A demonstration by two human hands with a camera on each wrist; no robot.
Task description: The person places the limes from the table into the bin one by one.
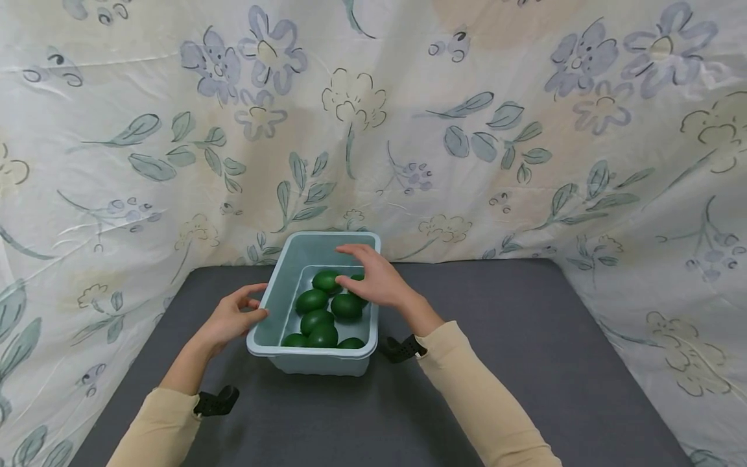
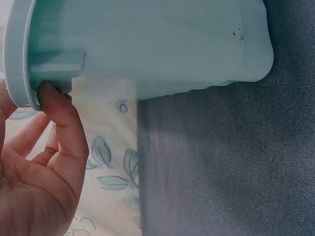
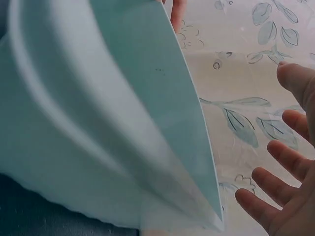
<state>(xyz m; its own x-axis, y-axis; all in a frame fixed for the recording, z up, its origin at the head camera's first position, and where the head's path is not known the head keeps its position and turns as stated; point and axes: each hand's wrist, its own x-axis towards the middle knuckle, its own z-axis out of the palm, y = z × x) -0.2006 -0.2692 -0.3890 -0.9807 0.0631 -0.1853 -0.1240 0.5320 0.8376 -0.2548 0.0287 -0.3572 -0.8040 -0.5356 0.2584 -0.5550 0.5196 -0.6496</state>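
Note:
A light blue-green plastic bin (image 1: 318, 366) stands on the dark tabletop, with several glossy dark green avocados (image 1: 316, 321) lying in its bottom. At the bin's left side, my left hand (image 1: 233, 318) pinches the rim between thumb and fingers; its curled finger hooks under the lip in the left wrist view. My right hand (image 1: 376, 275) hovers over the bin's right rim, fingers spread and holding nothing. It partly hides one avocado (image 1: 358, 277) behind it. In the right wrist view, the right hand's fingers (image 3: 290, 160) extend beside the bin's outer wall (image 3: 113, 128).
The dark grey table (image 1: 496, 363) extends on both sides of the bin. Behind it and along the sides hangs a floral cloth (image 1: 362, 130), close to the bin's far end. Black wrist straps (image 1: 216, 402) sit on both forearms.

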